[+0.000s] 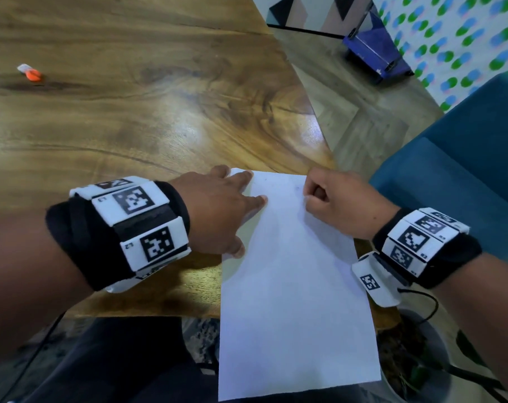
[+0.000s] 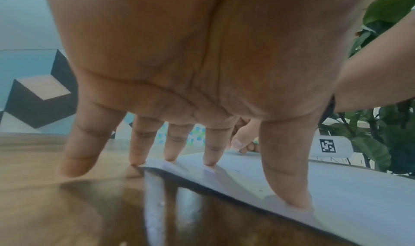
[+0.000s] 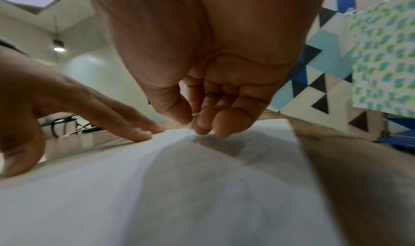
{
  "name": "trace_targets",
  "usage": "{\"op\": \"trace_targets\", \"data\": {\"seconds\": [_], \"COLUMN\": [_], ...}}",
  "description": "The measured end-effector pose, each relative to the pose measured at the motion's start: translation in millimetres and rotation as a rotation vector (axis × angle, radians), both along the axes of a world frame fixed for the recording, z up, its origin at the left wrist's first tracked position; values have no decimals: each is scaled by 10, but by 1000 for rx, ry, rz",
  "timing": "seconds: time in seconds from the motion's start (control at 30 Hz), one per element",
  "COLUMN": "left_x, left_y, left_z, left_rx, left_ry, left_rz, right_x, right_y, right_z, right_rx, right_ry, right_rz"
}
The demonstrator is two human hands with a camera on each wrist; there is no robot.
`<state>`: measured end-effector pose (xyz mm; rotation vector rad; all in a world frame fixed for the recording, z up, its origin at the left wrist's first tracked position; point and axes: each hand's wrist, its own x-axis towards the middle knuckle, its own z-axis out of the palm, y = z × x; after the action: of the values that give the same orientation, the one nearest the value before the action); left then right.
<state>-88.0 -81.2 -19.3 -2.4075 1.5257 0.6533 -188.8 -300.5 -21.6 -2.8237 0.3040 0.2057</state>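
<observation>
Left hand, fingers spread flat, pins a smooth white paper sheet to glossy wood-grain bench; right hand rests clenched atop.

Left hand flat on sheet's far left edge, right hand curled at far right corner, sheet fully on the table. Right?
Wrong on one point: the sheet is not fully on the table; its near end hangs past the table edge, per the head view. Rest holds: left hand flat, right hand curled at the far corner.
</observation>
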Motion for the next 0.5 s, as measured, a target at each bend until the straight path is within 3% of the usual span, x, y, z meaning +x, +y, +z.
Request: {"op": "trace_targets", "data": {"seconds": [0.23, 0.4, 0.5], "left_x": [-55, -92, -82], "left_y": [-6, -195, -193], "left_z": [116, 15, -40], "left_rx": [-23, -126, -120], "left_ry": [-107, -33, -39], "left_rz": [-25, -34, -30], "right_x": [58, 87, 19], "right_y": [-85, -3, 243], "right_z": [-79, -9, -13], "right_rx": [58, -67, -27], "right_ry": [38, 84, 86], "right_rz": [-112, -20, 52]}}
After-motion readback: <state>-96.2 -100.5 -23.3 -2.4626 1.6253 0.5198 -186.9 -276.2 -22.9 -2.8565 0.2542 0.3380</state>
